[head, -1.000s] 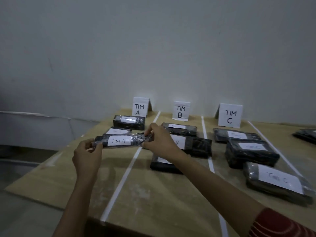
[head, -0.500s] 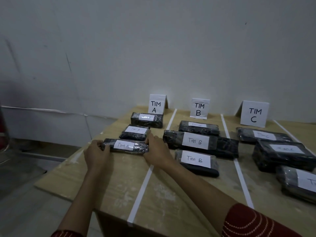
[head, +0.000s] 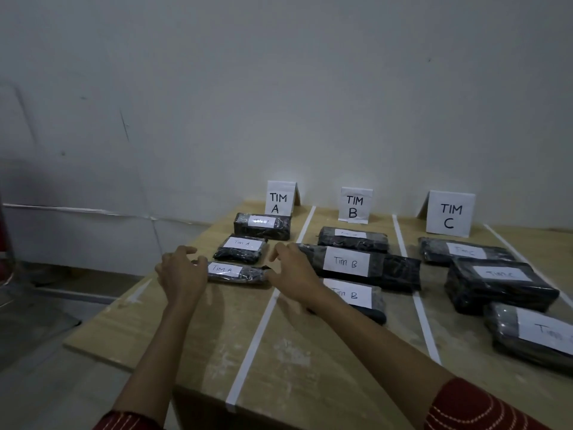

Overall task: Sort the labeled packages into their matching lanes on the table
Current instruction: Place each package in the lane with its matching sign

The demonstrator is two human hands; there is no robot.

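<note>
Both L hand (head: 181, 270), R hand (head: 293, 271) by TIM A pkg (head: 237, 272) ends

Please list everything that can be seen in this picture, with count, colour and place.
Signs: three, white, TIM A, TIM B, TIM C, at the lanes' far ends.
Lane A packages: three, black with white labels, left lane.
Lane B packages: three, same colours, middle lane.
Lane C packages: three, same colours, right lane; nearest cut by the frame.
Tape lines: three, white, bordering the lanes.
Table: one, light wood, under everything.
Wall: one, grey-white, behind.
Sleeves: two, dark red, bottom edge.
Left hand: one, loosely curled, at the nearest lane A package's left end.
Right hand: one, loosely curled, at its right end.
</note>
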